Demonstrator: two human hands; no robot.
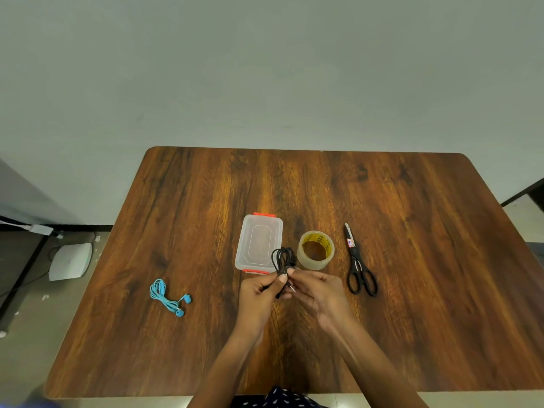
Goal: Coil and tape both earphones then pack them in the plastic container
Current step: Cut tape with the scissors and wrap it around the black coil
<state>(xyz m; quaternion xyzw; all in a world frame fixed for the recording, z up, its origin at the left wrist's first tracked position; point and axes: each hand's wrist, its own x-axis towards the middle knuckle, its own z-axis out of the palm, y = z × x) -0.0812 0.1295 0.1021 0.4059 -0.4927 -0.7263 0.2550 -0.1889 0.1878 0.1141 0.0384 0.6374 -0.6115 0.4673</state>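
Black coiled earphone cable (283, 259): pinched in my left hand (263, 290) and right hand (317, 290), above the wooden table (412, 290).
Blue earphones (167, 297): left, lying loose.
Clear plastic container with orange clips (259, 244): just beyond my hands.
Writing: tape roll (315, 250) print and scissors (359, 262) label unreadable.

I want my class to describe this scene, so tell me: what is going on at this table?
A person sits at a wooden table and holds a looped black earphone with both hands: the left hand grips the bundle, and the right hand pinches it near the plug. A blue earphone lies bunched on the left, untaped. The plastic container, with its lid on, a tape roll and scissors wait behind the hands.
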